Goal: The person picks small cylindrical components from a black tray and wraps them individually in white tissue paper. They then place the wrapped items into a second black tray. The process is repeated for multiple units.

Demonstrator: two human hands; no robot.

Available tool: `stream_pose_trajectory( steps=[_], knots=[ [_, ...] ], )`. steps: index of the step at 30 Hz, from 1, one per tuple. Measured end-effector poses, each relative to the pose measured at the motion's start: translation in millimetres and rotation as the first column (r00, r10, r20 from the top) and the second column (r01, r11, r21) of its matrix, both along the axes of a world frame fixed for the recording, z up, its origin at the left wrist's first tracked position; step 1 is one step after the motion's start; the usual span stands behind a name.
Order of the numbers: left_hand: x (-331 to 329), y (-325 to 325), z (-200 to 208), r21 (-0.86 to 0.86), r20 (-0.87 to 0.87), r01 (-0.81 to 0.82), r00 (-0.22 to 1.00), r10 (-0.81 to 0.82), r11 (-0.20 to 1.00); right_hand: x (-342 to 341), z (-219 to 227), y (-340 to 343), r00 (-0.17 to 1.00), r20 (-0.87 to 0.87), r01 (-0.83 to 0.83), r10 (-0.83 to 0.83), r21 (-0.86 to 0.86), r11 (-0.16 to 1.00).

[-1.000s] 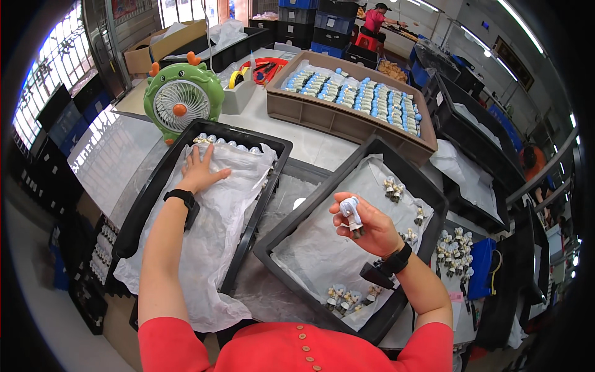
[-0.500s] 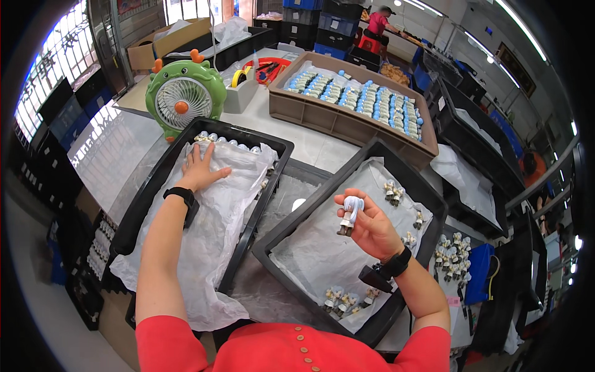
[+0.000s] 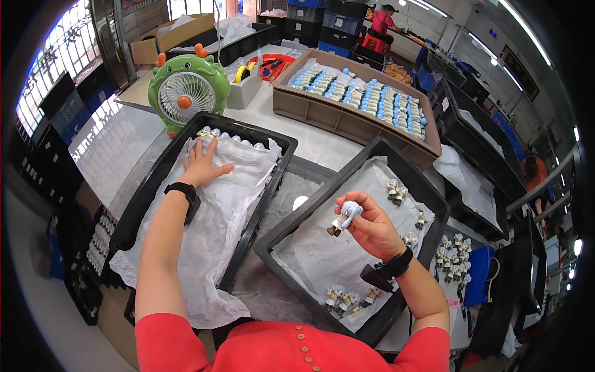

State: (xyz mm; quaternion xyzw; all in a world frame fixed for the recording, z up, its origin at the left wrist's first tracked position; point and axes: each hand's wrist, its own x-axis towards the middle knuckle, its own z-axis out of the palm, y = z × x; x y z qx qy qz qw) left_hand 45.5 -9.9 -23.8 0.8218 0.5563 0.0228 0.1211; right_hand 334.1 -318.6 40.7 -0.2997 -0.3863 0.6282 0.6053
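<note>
In my right hand (image 3: 374, 230) is a small figurine (image 3: 345, 217) with pale blue hair, a white body and dark feet, pinched between thumb and fingers and tilted. It is held above a black tray (image 3: 444, 214) lined with white paper. Several similar figurines (image 3: 339, 297) lie at that tray's near edge, others along its right side. My left hand (image 3: 201, 166) rests with fingers spread on white tissue paper (image 3: 232, 204) in the left black tray (image 3: 286, 144). A row of pale round-headed pieces (image 3: 228, 136) shows past the paper's far edge; the rest are covered.
A green fan (image 3: 186, 93) stands behind the left tray, beside a tape dispenser (image 3: 243, 87). A brown crate (image 3: 347, 119) of blue-and-white figurines sits at the back. Right of the trays are a pile of figurines (image 3: 454, 254) and a blue container (image 3: 479, 273). Another person (image 3: 380, 25) sits far off.
The figurine in my right hand has turned from nearly upright to tilted, its feet now pointing down and left. My left hand remains spread on the paper.
</note>
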Motion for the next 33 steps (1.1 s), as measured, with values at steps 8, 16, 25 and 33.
stream_pose_trajectory(
  steps=[8,16,25,33],
  knots=[
    [0.1,1.5,-1.5,-0.006,0.008,0.004,1.0,-0.004,1.0,0.2,1.0,-0.5,1.0,-0.001,0.012,-0.012,-0.028,1.0],
    [0.0,1.9,-1.8,-0.012,0.008,-0.005,1.0,0.005,1.0,1.4,2.5,-1.5,0.998,-0.048,0.024,-0.027,-0.062,0.998],
    [3.2,-3.8,5.5,-0.008,-0.018,-0.009,1.0,0.009,1.0,-2.0,4.7,-3.7,0.999,-0.003,0.038,-0.038,0.013,0.999],
    [2.2,-3.6,4.4,-0.005,0.003,-0.005,1.0,0.005,1.0,-0.7,1.3,-3.4,1.0,0.003,-0.012,0.012,0.012,1.0]
  ],
)
